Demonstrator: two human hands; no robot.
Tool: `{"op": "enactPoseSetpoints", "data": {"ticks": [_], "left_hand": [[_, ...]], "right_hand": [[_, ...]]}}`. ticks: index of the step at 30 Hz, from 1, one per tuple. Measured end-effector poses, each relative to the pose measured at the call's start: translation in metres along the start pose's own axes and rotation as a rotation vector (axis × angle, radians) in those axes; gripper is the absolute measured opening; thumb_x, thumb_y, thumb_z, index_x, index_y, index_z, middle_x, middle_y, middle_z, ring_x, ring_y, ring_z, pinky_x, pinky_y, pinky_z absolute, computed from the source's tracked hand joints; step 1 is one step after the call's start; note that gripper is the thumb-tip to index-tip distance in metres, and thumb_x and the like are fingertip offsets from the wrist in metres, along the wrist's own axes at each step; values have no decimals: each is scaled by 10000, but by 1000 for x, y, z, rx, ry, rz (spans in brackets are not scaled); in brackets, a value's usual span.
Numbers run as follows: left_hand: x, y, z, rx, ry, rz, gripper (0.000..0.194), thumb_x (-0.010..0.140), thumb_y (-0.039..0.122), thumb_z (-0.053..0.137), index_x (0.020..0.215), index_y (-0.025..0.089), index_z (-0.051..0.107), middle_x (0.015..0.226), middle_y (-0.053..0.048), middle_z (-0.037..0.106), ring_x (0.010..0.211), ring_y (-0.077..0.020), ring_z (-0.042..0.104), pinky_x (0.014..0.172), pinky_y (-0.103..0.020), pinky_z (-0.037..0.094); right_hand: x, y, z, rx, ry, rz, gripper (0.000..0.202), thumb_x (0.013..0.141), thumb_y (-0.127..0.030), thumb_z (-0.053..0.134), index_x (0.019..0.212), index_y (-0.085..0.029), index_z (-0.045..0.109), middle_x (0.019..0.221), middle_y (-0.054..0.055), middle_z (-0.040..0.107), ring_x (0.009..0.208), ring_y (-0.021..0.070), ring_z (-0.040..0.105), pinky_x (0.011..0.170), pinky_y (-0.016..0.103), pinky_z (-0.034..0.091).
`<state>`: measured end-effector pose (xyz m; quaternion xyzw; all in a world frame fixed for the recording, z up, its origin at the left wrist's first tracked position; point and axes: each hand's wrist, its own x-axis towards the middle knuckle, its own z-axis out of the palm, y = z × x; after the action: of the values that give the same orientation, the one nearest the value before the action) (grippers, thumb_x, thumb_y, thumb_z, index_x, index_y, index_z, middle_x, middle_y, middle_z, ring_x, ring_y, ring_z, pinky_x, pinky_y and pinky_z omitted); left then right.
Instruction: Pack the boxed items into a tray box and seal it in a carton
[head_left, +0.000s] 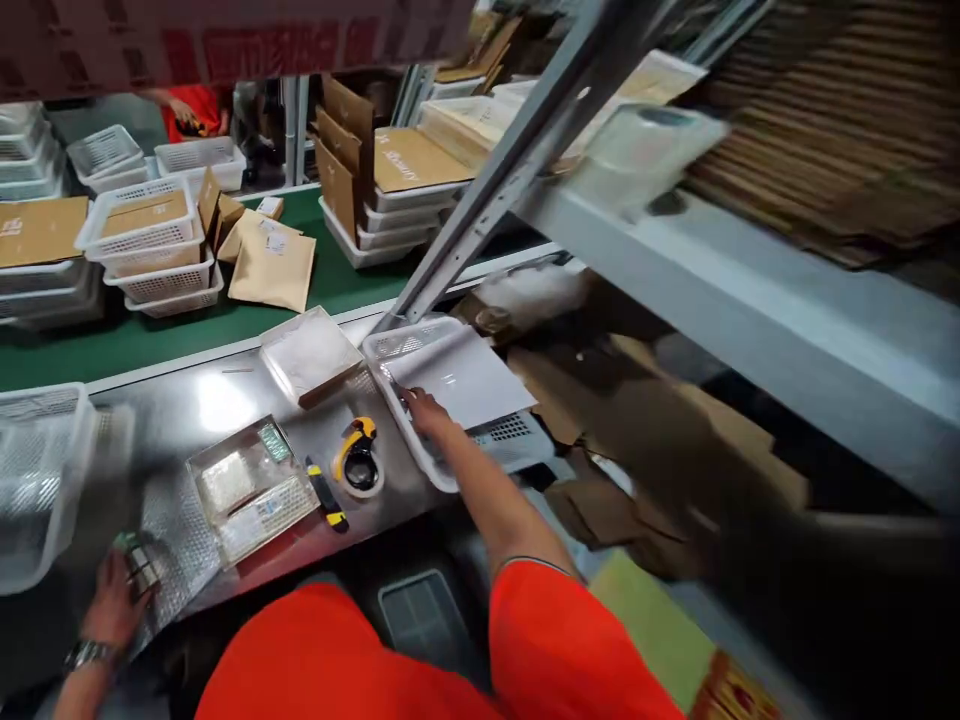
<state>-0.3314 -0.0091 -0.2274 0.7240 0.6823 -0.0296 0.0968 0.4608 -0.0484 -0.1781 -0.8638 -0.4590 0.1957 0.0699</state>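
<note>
At the lower left, my left hand (111, 605) closes on a small green and white box (137, 562), blurred by motion, over a sheet of bubble wrap (176, 545). My right hand (426, 412) reaches into a white plastic basket (431, 465), beside white paper (469, 380). Its fingers are closed near a dark, thin thing that I cannot make out. Between the hands lie an open shallow box (289, 505) with small packs inside, a black and yellow utility knife (326, 495) and a yellow tape dispenser (358, 455).
A shallow white-lined box (311, 355) sits at the metal table's back edge. Behind it, a green conveyor (270, 340) carries stacked baskets (161, 250) and padded envelopes (274, 265). A slanted metal post (480, 210) and shelf (720, 290) stand at right. Another person (199, 115) is across.
</note>
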Motion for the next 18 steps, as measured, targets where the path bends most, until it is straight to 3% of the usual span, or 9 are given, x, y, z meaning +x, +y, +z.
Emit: {"op": "enactPoseSetpoints", "data": {"ticks": [3, 5, 8, 11, 14, 16, 18], "left_hand": [[-2, 6, -15, -102, -28, -14, 682, 818, 418, 810, 1486, 295, 756, 1596, -102, 772, 1542, -412, 753, 1196, -569, 719], [-3, 14, -26, -86, -48, -47, 710, 831, 357, 859, 1522, 238, 748, 1684, -163, 710, 1530, -424, 760, 1168, -536, 727], [-11, 31, -40, -78, -86, -72, 813, 860, 285, 896, 1642, 192, 692, 1881, -237, 542, 1599, -449, 720, 1188, -506, 715], [-16, 39, -48, -138, -198, -46, 955, 885, 242, 907, 1777, 170, 572, 2014, -272, 323, 1637, -439, 699, 1253, -483, 677], [-13, 32, -43, -222, -227, -27, 1065, 864, 239, 937, 1828, 163, 489, 2031, -296, 248, 1723, -416, 619, 1373, -467, 581], [-11, 23, -33, -276, -211, -7, 1125, 839, 251, 956, 1844, 174, 456, 2031, -301, 237, 1776, -431, 546, 1397, -502, 561], [-7, 14, -20, -332, -186, 18, 1162, 817, 237, 942, 1856, 172, 425, 2028, -306, 235, 1812, -445, 484, 1418, -553, 542]], "right_hand": [[11, 1, 7, -24, -80, 29, 776, 907, -99, 859, 1672, -163, 742, 1585, 312, 678, 1215, 356, 815, 1028, 411, 630], [11, 3, 6, -10, -59, 36, 731, 973, -173, 831, 1692, -129, 708, 1602, 321, 645, 1203, 352, 819, 1031, 423, 634], [2, 5, -1, 83, 147, 11, 739, 1010, -294, 822, 1713, -145, 649, 1595, 304, 648, 1385, 415, 749, 1136, 521, 635], [-11, -14, -7, 210, 378, -205, 744, 1029, -427, 858, 1711, -206, 657, 1562, 312, 674, 1534, 438, 648, 1241, 599, 590], [-42, -80, 1, 262, 338, -518, 854, 986, -458, 913, 1767, -276, 618, 1655, 280, 642, 1591, 444, 625, 1282, 631, 585], [-77, -149, 23, 269, 171, -704, 1006, 931, -387, 921, 1849, -311, 517, 1743, 224, 606, 1634, 465, 612, 1299, 671, 597], [-119, -226, 58, 298, -34, -899, 1159, 908, -281, 874, 1940, -288, 347, 1831, 218, 546, 1682, 449, 586, 1339, 670, 577]]}}
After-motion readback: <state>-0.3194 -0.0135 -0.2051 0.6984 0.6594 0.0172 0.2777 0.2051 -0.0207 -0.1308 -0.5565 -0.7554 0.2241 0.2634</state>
